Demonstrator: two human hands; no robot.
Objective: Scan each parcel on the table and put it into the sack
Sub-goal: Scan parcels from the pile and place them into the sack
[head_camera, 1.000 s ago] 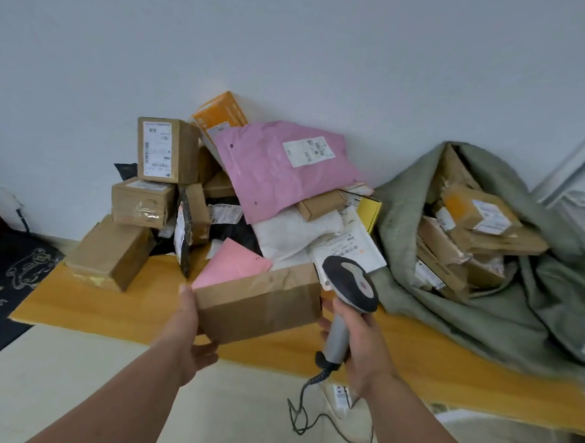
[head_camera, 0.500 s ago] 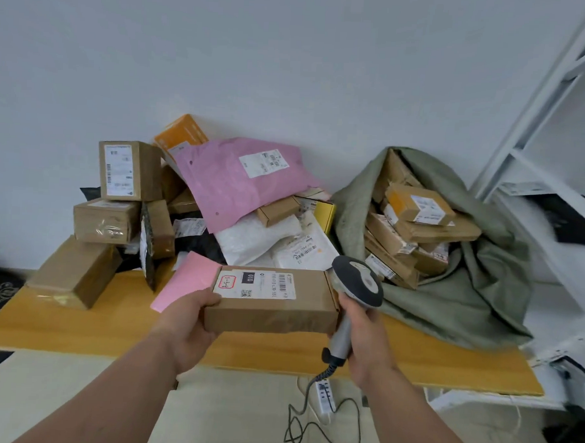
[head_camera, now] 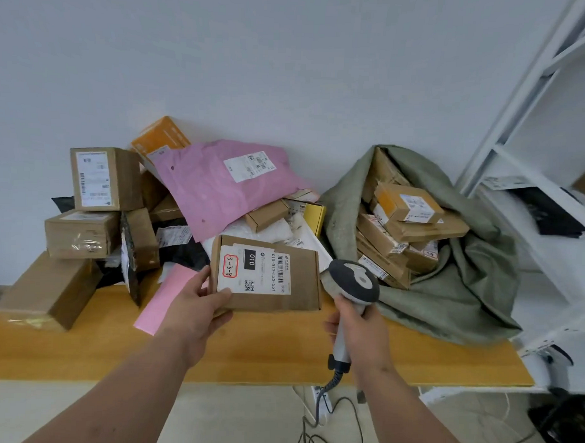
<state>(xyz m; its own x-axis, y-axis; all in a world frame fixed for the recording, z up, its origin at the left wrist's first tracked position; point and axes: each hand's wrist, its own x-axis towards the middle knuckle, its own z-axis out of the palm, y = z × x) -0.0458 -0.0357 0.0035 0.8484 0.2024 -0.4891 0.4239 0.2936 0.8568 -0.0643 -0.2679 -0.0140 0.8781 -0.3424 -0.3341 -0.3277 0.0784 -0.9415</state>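
- Box (head_camera: 266,275) now tilted label-up vs 0.5 s ago; left hand (head_camera: 195,304) fingers grip its corner.
- Right hand (head_camera: 358,326) fingers wrap scanner (head_camera: 352,283).
- Sack (head_camera: 448,276) part full; big pile left on bench (head_camera: 246,355).

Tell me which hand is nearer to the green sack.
The right hand. It grips the scanner just off the green sack, at its lower left edge. The left hand holds the brown box further left, with box and scanner between it and the sack.
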